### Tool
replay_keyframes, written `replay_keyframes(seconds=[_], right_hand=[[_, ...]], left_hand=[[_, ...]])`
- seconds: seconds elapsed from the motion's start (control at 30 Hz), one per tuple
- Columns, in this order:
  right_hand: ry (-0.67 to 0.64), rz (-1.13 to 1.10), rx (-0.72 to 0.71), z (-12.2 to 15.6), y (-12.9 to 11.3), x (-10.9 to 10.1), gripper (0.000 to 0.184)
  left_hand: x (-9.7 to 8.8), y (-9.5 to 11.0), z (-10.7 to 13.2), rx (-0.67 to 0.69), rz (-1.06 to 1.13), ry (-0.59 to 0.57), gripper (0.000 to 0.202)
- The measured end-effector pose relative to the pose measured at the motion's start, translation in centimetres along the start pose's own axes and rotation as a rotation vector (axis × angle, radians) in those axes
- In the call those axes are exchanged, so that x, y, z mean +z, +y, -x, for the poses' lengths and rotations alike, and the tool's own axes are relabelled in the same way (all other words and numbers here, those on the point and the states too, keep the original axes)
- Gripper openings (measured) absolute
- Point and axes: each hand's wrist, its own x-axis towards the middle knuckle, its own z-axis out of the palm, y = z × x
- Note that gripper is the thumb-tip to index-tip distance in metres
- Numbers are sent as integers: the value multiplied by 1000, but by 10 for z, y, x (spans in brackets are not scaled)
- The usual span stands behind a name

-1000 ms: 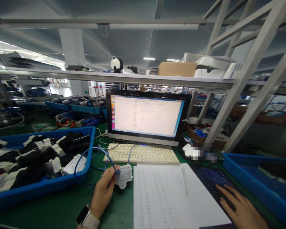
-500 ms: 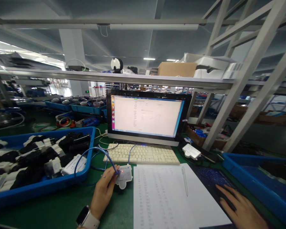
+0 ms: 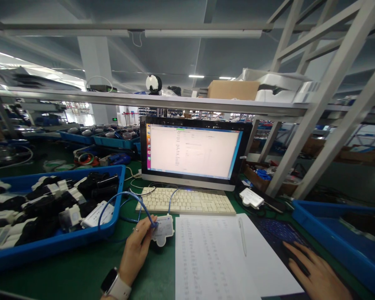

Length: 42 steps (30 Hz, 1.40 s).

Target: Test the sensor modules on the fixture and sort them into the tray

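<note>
My left hand (image 3: 140,239) pinches the end of a blue cable (image 3: 128,193) where it meets a small white plastic module (image 3: 164,229) with printed labels. The module lies on the green bench in front of the keyboard; my fingers cover the plug. At the right, my right hand (image 3: 318,271) rests over a black computer mouse (image 3: 303,266), fingers along it, on a dark patterned mouse pad (image 3: 281,233). Printed paper sheets (image 3: 212,258) lie between my hands, with a pale pen (image 3: 242,237) on top. A lit monitor (image 3: 192,152) stands behind the white keyboard (image 3: 187,201).
At left, a blue bin (image 3: 115,221) holds many black and white parts. Another blue bin (image 3: 340,254) stands at far right. A second white module (image 3: 251,198) lies right of the keyboard. Overhead runs a shelf (image 3: 175,101) bearing a cardboard box (image 3: 233,90); metal posts rise at right.
The red light on the module by my left hand no longer shows. A green bar at the top of the screen is longer. Both hands stay in place.
</note>
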Motion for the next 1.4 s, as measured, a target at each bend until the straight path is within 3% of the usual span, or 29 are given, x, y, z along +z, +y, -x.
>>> replay_keyframes(seconds=[0.4,0.8,1.4], right_hand=[[7,10,-8,1,4,4,49],[65,64,3,0,-18,-13,43],[23,41,-17,0,-3,-3,49]], left_hand=[[0,0,1,-17,-6,-10,29],[1,-12,4,32,-21,-3,31],[0,-3,2,12,-24,-12,29]])
